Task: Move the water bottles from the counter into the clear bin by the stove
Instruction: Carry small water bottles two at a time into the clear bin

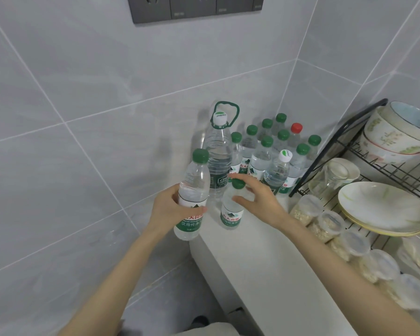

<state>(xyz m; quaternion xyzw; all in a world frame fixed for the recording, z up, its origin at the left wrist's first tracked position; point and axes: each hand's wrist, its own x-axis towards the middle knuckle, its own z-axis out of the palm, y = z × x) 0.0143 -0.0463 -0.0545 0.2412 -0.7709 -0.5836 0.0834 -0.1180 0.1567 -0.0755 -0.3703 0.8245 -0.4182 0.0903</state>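
Note:
My left hand (166, 210) grips a green-capped water bottle (193, 190) around its middle, lifted just off the left edge of the white counter (264, 263). My right hand (260, 200) is spread open around a second green-capped bottle (230, 214) that stands on the counter; fingers are near its neck, not closed. Behind them stands a large bottle with a green carry handle (217, 154). Several more small bottles (267, 151), mostly green-capped, one red-capped (296, 128) and one white-capped (285, 155), cluster in the corner. The clear bin is out of view.
A black wire dish rack (344, 141) with bowls and plates (383, 207) stands at the right. Several lidded plastic tubs (330, 224) line the counter in front of it. Grey tiled walls meet at the corner; a dark socket panel (194, 8) is high up.

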